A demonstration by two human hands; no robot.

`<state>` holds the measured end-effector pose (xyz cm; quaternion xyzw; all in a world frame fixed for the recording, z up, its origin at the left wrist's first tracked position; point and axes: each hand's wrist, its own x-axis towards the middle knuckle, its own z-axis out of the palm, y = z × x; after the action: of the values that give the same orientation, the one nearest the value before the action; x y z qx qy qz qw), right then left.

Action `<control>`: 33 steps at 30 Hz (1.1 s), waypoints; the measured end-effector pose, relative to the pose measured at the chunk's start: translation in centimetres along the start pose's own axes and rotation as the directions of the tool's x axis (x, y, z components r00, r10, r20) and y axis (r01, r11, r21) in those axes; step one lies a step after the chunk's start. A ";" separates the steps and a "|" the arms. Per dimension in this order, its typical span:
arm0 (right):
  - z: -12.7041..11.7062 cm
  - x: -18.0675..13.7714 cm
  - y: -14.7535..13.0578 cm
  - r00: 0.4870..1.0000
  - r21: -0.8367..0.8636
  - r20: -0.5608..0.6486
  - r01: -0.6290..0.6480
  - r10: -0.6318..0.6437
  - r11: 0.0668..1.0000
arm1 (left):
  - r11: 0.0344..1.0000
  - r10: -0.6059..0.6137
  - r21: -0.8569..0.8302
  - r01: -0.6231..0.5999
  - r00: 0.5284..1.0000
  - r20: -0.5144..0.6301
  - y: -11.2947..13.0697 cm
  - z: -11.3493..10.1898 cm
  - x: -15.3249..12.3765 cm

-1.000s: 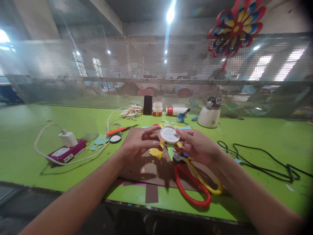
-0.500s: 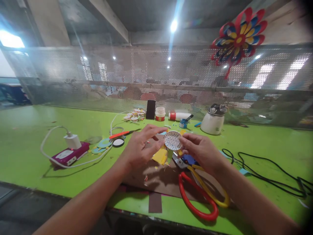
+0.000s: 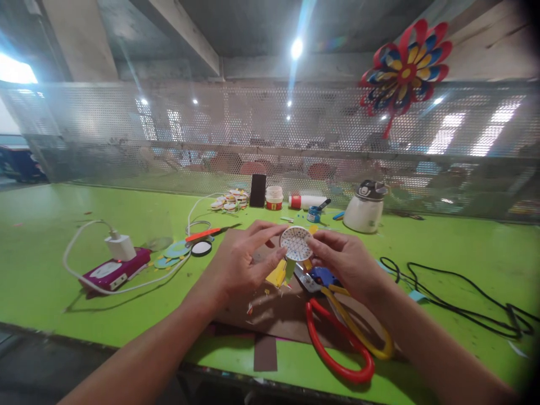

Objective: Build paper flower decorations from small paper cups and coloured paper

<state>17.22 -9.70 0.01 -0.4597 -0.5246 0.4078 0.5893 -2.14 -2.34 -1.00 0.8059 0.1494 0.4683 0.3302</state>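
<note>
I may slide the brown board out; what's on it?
Yellow paper, small scraps and scissor blades show on the brown board. The left hand, right hand and patterned disc block much of its far part; anything there is hidden.

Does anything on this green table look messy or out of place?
Slightly: yellow paper and tiny scraps litter the brown board below the patterned disc, like offcuts. Farther back, a white-and-red cylinder lies on its side near an upright tub. Nothing looks clearly damaged.
</note>
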 end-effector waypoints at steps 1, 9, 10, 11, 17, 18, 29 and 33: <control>0.0 0.0 0.0 1.000 -0.010 0.000 0.006 -0.006 1.000 | 1.000 -0.007 0.001 0.007 1.000 0.007 0.0 0.0 0.0; 0.3 -0.1 -0.2 0.991 -0.157 -0.004 0.130 -0.132 0.979 | 0.979 -0.135 -0.161 0.127 0.990 -0.041 -0.2 -0.2 0.4; 0.4 -0.1 -0.2 0.988 -0.155 -0.004 0.150 -0.152 0.977 | 0.962 -0.194 -0.204 0.180 0.980 -0.051 -0.4 -0.2 0.5; 0.5 -0.1 -0.2 0.986 -0.159 -0.005 0.163 -0.166 0.974 | 0.933 -0.263 -0.267 0.242 0.964 -0.047 -0.6 -0.2 0.7; 0.5 -0.2 -0.2 0.986 -0.236 0.013 0.166 -0.168 0.957 | 0.705 -0.402 -0.547 0.451 0.890 0.216 -0.8 0.1 1.0; 0.5 -0.1 -0.2 0.987 -0.238 0.018 0.160 -0.160 0.958 | 0.693 -0.392 -0.546 0.471 0.882 0.263 -0.8 0.2 0.9; 0.1 0.0 -0.1 0.999 -0.221 0.009 0.050 -0.050 0.974 | 0.700 -0.436 -0.436 0.566 0.822 0.367 -0.9 0.2 0.8; 0.4 0.0 0.0 1.000 -0.083 -0.009 -0.009 0.008 0.997 | 0.678 -0.437 -0.439 0.589 0.804 0.404 -0.9 0.3 0.7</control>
<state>16.87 -9.65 0.01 -0.4876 -0.5366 0.3860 0.5703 -1.44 -1.37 -1.27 0.6571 0.1862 0.2651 0.6806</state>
